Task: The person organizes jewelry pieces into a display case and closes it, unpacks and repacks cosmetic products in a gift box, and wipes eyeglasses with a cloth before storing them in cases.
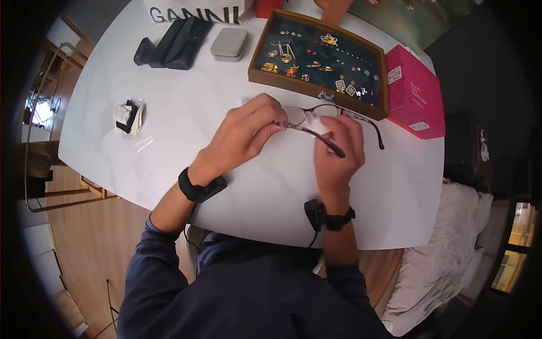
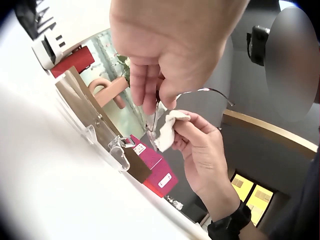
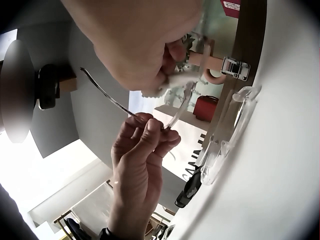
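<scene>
In the head view, a pair of eyeglasses (image 1: 314,133) with dark patterned temples is held above the white table. My left hand (image 1: 245,127) pinches the frame near one hinge between thumb and fingers. A crumpled white cloth (image 2: 167,131) sits between the thumb and fingers of my right hand (image 1: 339,158), right at a lens. In the right wrist view the cloth (image 3: 182,78) overlaps the rim of the glasses. Part of the lenses is hidden behind my fingers.
A wooden jewellery case (image 1: 305,92) stands just beyond my hands, a pink box (image 1: 418,96) to its right. Farther left are a grey case (image 1: 230,45), a black pouch (image 1: 180,45) and a white bag (image 1: 197,10). A small packet (image 1: 127,116) lies at left.
</scene>
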A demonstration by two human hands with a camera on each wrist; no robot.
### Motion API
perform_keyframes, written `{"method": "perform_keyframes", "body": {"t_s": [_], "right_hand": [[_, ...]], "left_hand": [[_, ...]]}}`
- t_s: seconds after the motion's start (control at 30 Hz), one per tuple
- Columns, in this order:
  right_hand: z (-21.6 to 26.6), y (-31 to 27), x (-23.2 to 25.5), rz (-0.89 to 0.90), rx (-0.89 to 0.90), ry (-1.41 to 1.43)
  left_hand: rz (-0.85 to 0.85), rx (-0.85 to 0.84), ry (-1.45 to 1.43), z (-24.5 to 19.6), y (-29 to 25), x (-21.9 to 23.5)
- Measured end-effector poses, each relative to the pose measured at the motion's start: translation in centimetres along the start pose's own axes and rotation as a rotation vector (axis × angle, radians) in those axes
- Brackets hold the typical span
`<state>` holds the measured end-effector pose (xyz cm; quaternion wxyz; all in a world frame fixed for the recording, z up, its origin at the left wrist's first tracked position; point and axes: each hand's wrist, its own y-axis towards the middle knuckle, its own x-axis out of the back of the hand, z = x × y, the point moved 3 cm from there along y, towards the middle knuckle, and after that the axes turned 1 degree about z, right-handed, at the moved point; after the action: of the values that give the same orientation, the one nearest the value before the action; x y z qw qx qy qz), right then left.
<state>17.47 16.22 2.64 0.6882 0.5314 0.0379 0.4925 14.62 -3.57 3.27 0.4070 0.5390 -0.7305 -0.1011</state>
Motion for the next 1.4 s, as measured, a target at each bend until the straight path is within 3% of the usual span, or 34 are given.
{"method": "perform_keyframes", "body": {"t_s": [0.07, 0.4, 0.6, 0.83, 0.93, 1.0, 1.1, 1.17, 1.2, 1.27, 1.3, 1.4], "right_hand": [[-0.8, 0.0, 0.3, -0.009, -0.056, -0.175], [-0.5, -0.7, -1.4, 0.193, -0.08, -0.08], [-1.4, -0.3, -0.5, 0.097, -0.104, -0.219], [-0.9, -0.4, -1.0, 0.156, -0.017, -0.142], [-2.0, -0.6, -0.4, 0.13, -0.212, -0.184], [-1.7, -0.3, -0.2, 0.093, -0.147, -0.203], [-1.0, -0.1, 0.4, 0.088, -0.185, 0.02], [-3.3, -1.3, 0.3, 0.11, -0.389, 0.399], [-3.3, -1.1, 0.2, 0.113, -0.388, 0.399], [-4.4, -1.4, -0.5, -0.04, -0.939, 1.085], [-4.4, -1.2, -0.5, -0.057, -1.04, 1.167], [-6.1, -1.7, -0.8, 0.001, -1.048, 1.34]], "left_hand": [[-0.033, 0.054, -0.063, 0.5, -0.2, 0.3], [0.061, 0.072, -0.082, 0.6, -0.6, -0.1], [0.002, 0.082, -0.078, 0.6, -0.5, 0.4], [0.024, 0.082, -0.095, 0.7, -0.4, 0.4], [0.001, 0.03, -0.099, 0.5, -0.3, 0.3], [-0.003, 0.025, -0.066, 0.5, -0.3, 0.2], [-0.147, 0.054, -0.073, 1.2, -0.3, 0.4], [-0.185, 0.069, -0.08, 1.5, -0.3, 0.9], [-0.221, 0.083, -0.088, 1.6, -0.4, 1.2], [-0.232, 0.09, -0.07, 1.3, -0.3, 1.6], [-0.241, 0.095, -0.052, 1.2, -0.3, 1.7], [-0.249, 0.043, -0.05, 0.7, -0.3, 1.6]]}}
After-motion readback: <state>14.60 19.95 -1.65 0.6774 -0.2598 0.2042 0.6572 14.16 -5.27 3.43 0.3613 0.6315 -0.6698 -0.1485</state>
